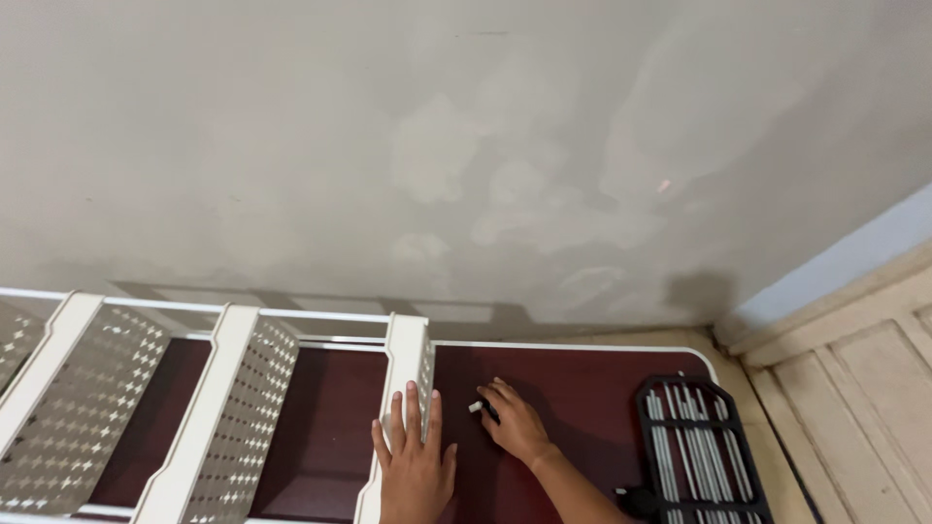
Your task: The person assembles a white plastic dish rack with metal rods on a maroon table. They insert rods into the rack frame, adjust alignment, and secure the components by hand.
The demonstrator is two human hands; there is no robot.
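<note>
My left hand (pixel 416 456) lies flat with fingers spread against the side of a white perforated panel (pixel 408 378), the rightmost of several upright panels standing on a dark red table (pixel 573 388). My right hand (pixel 515 422) rests on the table just right of that panel, fingers curled over a small dark object, with a small white piece (pixel 476 409) at its fingertips. What the right hand grips is partly hidden.
More white perforated panels (pixel 243 408) stand to the left, joined by white rails (pixel 291 315). A black wire rack (pixel 699 446) with pale rods lies at the table's right end. A plain wall rises behind; a wooden door (pixel 864 388) is on the right.
</note>
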